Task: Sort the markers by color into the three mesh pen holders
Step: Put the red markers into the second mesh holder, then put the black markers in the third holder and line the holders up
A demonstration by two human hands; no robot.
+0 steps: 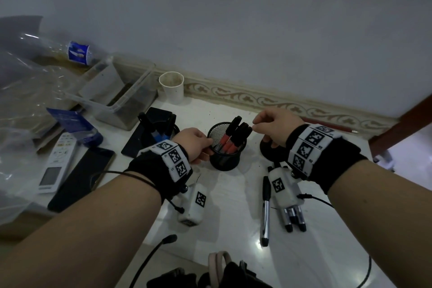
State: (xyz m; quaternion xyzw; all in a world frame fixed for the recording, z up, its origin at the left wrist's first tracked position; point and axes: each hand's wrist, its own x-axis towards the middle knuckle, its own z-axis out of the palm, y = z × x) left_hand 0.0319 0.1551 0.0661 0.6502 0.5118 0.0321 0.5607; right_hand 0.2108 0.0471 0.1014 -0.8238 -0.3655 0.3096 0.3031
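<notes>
Head view: the left hand [195, 141] grips the rim of the black mesh pen holder [225, 147] of upright red-barrelled markers [228, 141]; the right hand [277, 127], fingers loosely curled and seemingly empty, hovers just above their caps; loose grey-barrelled, black-capped markers [293, 216] lie lengthwise on the white table [233, 194], nearer the right hand.

Black wire-mesh metal holder [225, 147] on a glossy white tabletop [233, 194]; matt paper cup [171, 86] behind.
</notes>
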